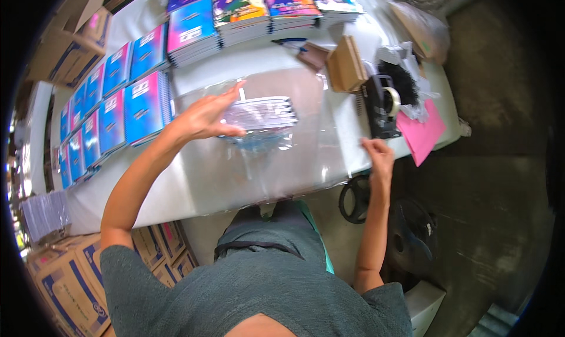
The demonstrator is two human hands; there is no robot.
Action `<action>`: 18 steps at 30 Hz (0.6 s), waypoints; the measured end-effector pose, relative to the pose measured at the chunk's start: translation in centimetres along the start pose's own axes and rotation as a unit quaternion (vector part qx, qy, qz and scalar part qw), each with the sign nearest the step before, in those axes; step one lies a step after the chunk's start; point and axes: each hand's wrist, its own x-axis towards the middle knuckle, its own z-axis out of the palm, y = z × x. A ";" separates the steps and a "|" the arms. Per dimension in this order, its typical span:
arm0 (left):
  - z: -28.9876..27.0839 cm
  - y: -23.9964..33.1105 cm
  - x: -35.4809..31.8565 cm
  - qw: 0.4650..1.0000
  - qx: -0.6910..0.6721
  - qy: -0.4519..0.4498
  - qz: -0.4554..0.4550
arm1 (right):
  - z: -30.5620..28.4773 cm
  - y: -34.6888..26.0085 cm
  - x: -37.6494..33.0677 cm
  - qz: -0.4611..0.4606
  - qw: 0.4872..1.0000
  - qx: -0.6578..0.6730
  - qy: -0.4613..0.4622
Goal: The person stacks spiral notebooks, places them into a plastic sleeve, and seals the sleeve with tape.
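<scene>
A stack of spiral notebooks (262,113) wrapped in clear plastic lies on its side in the middle of the table. My left hand (209,116) is at the left end of this stack, thumb and fingers spread apart; whether it touches the plastic I cannot tell. My right hand (379,153) is at the table's front edge, right of the stack, fingertips pinched together. Anything between those fingertips is too small to make out. Just beyond it stands a black tape dispenser (379,116) with a roll of tape (392,101).
Rows of blue-pink notebooks (144,107) line the left side, with colourful notebook piles (241,10) at the back. Brown cardboard pieces (347,63), pink paper (422,131) and black stringy material (397,75) lie at the right. Cardboard boxes (70,287) stand below on the left.
</scene>
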 end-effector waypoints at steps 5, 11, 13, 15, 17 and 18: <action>1.2 -1.6 0.4 0.998 0.047 0.031 0.021 | 18.1 -8.6 -8.7 0.090 0.970 0.140 -0.174; 1.9 -2.6 0.1 0.995 0.041 0.050 0.075 | 23.8 -6.5 -7.9 0.060 0.996 0.030 -0.061; 1.0 -2.1 -0.1 0.996 0.020 0.038 0.077 | 23.7 -6.4 -7.5 0.037 0.994 -0.073 -0.068; 1.3 -3.1 0.2 0.991 -0.006 0.057 0.121 | 23.2 -6.9 -7.5 0.055 0.979 -0.173 -0.097; 0.9 -4.5 0.4 0.976 -0.112 0.118 0.146 | 23.0 -8.3 -7.8 0.024 0.896 -0.364 -0.254; 0.3 -5.2 0.5 0.953 -0.202 0.167 0.150 | 23.0 -9.4 -8.1 0.008 0.830 -0.453 -0.325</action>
